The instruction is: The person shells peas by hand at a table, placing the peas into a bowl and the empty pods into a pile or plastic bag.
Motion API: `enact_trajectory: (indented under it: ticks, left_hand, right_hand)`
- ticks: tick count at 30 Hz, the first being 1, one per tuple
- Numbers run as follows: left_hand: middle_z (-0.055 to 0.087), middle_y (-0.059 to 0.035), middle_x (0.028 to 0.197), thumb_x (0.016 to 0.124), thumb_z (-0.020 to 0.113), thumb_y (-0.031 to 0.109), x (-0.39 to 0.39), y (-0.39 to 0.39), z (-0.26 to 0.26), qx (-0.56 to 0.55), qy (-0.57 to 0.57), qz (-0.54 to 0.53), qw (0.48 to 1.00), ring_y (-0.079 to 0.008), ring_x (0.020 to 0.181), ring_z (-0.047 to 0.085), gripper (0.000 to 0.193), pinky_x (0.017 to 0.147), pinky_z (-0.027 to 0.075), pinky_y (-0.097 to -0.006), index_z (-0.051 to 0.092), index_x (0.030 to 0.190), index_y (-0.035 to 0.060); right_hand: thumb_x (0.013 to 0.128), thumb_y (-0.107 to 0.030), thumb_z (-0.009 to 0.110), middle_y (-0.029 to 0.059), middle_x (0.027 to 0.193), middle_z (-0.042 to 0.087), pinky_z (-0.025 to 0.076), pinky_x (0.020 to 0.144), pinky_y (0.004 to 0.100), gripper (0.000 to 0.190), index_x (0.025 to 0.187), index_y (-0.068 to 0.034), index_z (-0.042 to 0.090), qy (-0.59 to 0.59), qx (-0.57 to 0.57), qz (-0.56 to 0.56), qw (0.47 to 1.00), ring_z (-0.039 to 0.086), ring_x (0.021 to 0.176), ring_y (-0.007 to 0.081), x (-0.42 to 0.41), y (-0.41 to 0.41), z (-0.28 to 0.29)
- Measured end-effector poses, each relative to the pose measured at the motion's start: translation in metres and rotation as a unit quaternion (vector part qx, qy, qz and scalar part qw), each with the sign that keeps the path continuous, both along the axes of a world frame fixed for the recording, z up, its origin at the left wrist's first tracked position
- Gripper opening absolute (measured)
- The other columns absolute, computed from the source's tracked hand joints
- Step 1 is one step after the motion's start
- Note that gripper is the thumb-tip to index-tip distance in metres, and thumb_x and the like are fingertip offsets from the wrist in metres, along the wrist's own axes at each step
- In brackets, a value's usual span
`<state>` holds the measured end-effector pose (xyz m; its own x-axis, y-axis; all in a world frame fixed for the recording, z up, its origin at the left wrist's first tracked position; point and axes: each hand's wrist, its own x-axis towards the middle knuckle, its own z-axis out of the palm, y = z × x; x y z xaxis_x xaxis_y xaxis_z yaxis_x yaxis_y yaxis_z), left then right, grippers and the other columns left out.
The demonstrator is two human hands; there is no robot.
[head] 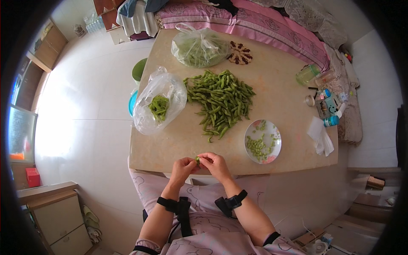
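Observation:
Between my two hands, at the table's near edge, is a green soybean pod (197,160). My left hand (182,169) pinches it from one side, and my right hand (215,165) grips it from the other with thumb and forefinger. Beyond them lies a heap of whole soybean pods (223,95). To the right stands a white floral plate (275,135) with shelled green beans (257,148) scattered in it. An open clear plastic bag (173,92) on the left holds a small pile of emptied-looking pods (159,107).
A tied plastic bag of green pods (200,47) sits at the table's far side beside a round patterned trivet (240,53). Along the right edge are a green-lidded jar (307,74), a tape roll (309,100), small bottles and white tissues (320,135). A pink-covered bed (255,22) borders the far edge.

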<state>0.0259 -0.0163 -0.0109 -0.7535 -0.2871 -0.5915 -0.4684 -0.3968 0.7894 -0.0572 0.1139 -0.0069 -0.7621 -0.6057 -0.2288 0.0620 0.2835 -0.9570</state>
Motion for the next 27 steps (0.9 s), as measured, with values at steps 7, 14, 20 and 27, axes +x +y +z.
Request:
enact_trajectory:
  ticks: [7,14,20,27]
  left_hand:
    - [0.062,-0.0063,0.078,0.085,0.051,0.013,0.001,-0.003,0.005,0.054,-0.018,-0.009,0.998,-0.0122,0.071,0.061,0.014,0.067,0.05,-0.0237,0.057,0.084,0.0004]
    - [0.059,-0.0032,0.071,0.083,0.053,0.011,0.008,-0.004,-0.003,0.014,0.014,-0.02,1.0,-0.0104,0.066,0.057,0.013,0.062,0.047,-0.0213,0.057,0.081,-0.0005]
    - [0.059,-0.004,0.069,0.079,0.057,0.01,0.009,-0.003,-0.003,-0.17,0.025,-0.096,0.98,-0.01,0.066,0.056,0.012,0.06,0.045,-0.0217,0.058,0.078,-0.0022]
    - [0.061,-0.0052,0.074,0.081,0.056,0.011,0.006,-0.001,-0.007,-0.084,0.015,-0.066,0.994,-0.0105,0.067,0.058,0.012,0.063,0.047,-0.0229,0.058,0.083,-0.0008]
  right_hand:
    - [0.082,-0.005,0.053,0.0074,0.081,0.062,0.048,0.059,0.0258,0.015,0.095,-0.003,0.061,-0.021,-0.019,0.001,1.0,0.061,0.067,0.0137,0.002,-0.002,0.01]
    - [0.077,-0.007,0.058,0.0095,0.082,0.055,0.048,0.062,0.0356,0.018,0.095,-0.008,0.061,0.23,0.064,0.059,0.969,0.058,0.069,0.0279,0.005,-0.005,0.014]
    - [0.075,-0.007,0.058,0.0095,0.08,0.056,0.048,0.06,0.0379,0.014,0.09,-0.008,0.059,0.278,0.088,0.121,0.949,0.059,0.071,0.0292,-0.003,-0.005,0.022]
    - [0.075,-0.005,0.057,0.0092,0.079,0.059,0.049,0.061,0.034,0.014,0.089,-0.005,0.058,0.184,0.054,0.027,0.981,0.061,0.07,0.0261,-0.002,-0.007,0.019]
